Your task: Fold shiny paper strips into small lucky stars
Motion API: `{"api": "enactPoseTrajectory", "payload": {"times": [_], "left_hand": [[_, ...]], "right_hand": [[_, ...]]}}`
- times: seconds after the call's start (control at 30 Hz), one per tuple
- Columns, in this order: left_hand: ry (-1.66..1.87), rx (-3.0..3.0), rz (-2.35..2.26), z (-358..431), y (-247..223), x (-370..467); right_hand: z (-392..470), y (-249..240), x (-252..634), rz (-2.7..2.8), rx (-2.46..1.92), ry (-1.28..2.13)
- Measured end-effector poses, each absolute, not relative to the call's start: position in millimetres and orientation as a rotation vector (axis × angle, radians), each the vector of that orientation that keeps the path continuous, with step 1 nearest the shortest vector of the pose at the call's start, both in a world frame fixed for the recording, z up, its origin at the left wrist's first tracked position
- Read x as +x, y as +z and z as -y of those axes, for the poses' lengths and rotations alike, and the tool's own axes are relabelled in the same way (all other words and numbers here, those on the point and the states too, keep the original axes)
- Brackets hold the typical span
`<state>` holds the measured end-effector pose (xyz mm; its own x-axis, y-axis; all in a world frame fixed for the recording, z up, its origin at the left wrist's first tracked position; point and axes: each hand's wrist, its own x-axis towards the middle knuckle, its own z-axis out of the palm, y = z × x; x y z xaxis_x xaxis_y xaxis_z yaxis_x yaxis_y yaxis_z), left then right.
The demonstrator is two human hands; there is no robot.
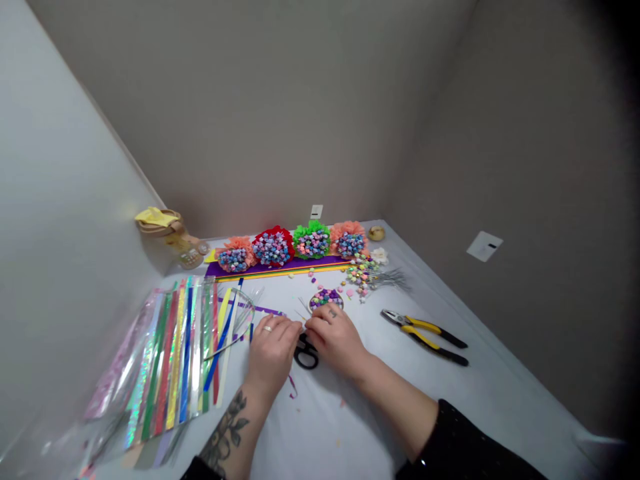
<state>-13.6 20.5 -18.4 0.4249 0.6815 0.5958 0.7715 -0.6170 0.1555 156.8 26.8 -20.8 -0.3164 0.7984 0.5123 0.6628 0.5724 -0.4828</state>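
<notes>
My left hand (274, 343) and my right hand (336, 335) meet at the fingertips over the middle of the white table. The fingers of both are pinched together; what they hold is too small to make out. Thin wires stick up just beyond the fingertips. Black-handled scissors (307, 357) lie beneath and between the hands, their blades partly hidden. Right behind my right hand stands a small round dish of purple and pastel paper stars (327, 299). A purple paper strip (265, 309) lies behind my left hand.
Colourful strips in clear sleeves (173, 360) cover the left side. Yellow-black pliers (427, 335) lie right. Crepe-paper flowers filled with small stars (273, 247) line the back, beside loose stars (361, 272) and a wire bundle (393, 279). A basket (159, 223) stands back left.
</notes>
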Motion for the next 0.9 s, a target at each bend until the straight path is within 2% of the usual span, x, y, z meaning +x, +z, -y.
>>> {"api": "enactPoseTrajectory", "payload": {"times": [0.2, 0.43, 0.53, 0.67, 0.8, 0.9], "left_hand": [[-0.932, -2.504, 1.266, -19, -18, -12], [-0.924, -2.441, 1.310, -18, -15, -11], [-0.950, -2.414, 1.392, -16, -17, -6], [-1.077, -2.440, 1.530, -15, -23, -1], [-1.379, -2.452, 1.701, -17, -29, -1], [-1.679, -2.385, 1.989, -17, -31, 1]], "right_hand": [[-25, -18, 152, 2.103, -1.227, -0.051], [-30, -24, 155, 1.942, -1.363, 0.056], [-30, -24, 155, 1.713, -1.425, 0.312], [-27, -24, 147, 1.335, -1.352, 0.910], [-26, -26, 138, 0.986, -1.157, 1.437], [-26, -25, 137, 0.806, -1.047, 1.625]]}}
